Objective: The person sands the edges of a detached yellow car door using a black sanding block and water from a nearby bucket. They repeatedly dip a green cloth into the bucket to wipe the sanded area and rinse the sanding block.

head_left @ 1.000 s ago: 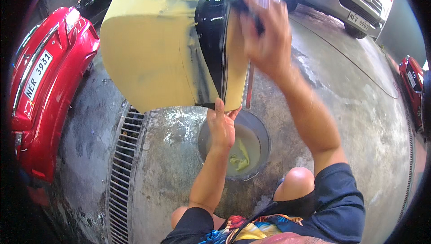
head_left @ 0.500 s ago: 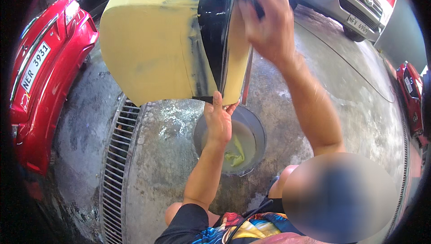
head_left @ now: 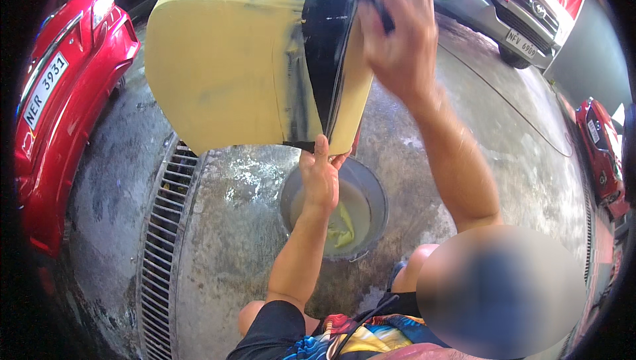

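Observation:
A car door (head_left: 218,75), mostly pale yellow with a glossy black strip (head_left: 324,61) and dark smudges, hangs or stands tilted at the top middle. My left hand (head_left: 320,178) grips its lower corner, thumb on the face and fingers behind the edge. Over the upper right part of the door, my right hand (head_left: 404,48) is slightly smeared by motion. Its fingers are bent around a dark piece whose kind I cannot make out, pressed near the black strip. Below the door, a grey bucket (head_left: 381,217) holds cloudy water and a yellow-green cloth (head_left: 342,227).
Wet concrete floor lies all around, with a metal drain grate (head_left: 159,260) on the left. A red car bumper (head_left: 79,108) stands at the left and a grey vehicle (head_left: 490,8) at the upper right. A thin cable (head_left: 510,105) runs across the floor.
My right hand has shifted slightly right and down along the door, still with the dark piece. The left hand keeps its grip on the corner. The whole view has turned a little.

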`<state>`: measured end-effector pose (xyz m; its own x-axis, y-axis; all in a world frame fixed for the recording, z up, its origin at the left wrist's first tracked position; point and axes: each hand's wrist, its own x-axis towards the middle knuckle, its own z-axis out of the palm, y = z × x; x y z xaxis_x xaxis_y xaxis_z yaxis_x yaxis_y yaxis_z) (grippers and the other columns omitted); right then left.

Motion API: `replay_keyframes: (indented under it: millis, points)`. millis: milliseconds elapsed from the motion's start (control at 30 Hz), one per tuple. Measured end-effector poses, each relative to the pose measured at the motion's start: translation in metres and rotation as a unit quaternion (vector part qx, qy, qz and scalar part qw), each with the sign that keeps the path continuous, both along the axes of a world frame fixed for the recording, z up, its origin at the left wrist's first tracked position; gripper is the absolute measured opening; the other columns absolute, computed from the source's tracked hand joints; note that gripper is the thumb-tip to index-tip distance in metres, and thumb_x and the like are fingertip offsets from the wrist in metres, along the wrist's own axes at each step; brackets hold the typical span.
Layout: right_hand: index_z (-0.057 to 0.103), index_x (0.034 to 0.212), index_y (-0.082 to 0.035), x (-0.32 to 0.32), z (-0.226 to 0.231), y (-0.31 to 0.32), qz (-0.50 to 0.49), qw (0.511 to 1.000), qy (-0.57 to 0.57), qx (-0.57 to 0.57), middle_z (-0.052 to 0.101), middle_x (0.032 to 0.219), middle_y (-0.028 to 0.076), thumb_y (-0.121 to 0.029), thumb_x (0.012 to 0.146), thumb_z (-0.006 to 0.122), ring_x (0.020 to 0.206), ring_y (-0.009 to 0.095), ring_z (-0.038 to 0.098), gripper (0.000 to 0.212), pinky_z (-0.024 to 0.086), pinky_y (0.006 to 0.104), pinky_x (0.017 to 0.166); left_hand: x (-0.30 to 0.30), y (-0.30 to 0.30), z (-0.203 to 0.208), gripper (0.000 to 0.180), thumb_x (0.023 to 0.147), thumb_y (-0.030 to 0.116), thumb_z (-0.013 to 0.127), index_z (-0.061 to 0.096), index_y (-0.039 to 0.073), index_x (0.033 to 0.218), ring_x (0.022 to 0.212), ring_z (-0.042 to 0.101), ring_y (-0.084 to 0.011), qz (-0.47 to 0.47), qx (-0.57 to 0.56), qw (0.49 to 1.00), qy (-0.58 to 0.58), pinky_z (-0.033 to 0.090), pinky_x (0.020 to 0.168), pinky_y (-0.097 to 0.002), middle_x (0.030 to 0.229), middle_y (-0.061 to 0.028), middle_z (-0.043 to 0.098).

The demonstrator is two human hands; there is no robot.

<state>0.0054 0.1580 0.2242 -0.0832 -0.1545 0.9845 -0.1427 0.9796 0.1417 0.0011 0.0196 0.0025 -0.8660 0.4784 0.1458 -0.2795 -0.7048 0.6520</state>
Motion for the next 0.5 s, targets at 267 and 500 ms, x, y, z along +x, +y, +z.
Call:
replay_keyframes:
  millis: [267, 500]
  points:
    - [0.071, 0.135, -0.012, 0.037, -0.036, -0.026, -0.056, 0.996, -0.062, 0.034, 0.067, 0.119, 0.021, -0.002, 0.085, 0.076, 0.107, 0.039, 0.063, 0.051, 0.050, 0.0481, 0.094, -0.001, 0.000, 0.004, 0.055, 0.102, 0.048, 0.069, 0.056, 0.005, 0.133, 0.119, 0.066, -0.0253, 0.007, 0.005, 0.999, -0.032, 0.052, 0.105, -0.0480, 0.129, -0.0101, 0.067]
    - [0.072, 0.131, -0.014, 0.036, 0.022, 0.006, -0.088, 0.993, -0.063, 0.044, 0.071, 0.108, 0.017, -0.008, 0.090, 0.073, 0.104, 0.037, 0.066, 0.041, 0.054, 0.0449, 0.095, -0.003, -0.003, 0.004, 0.054, 0.101, 0.048, 0.070, 0.058, 0.005, 0.131, 0.118, 0.066, -0.0228, -0.016, 0.006, 1.000, -0.006, 0.053, 0.104, -0.0481, 0.128, -0.0081, 0.067]
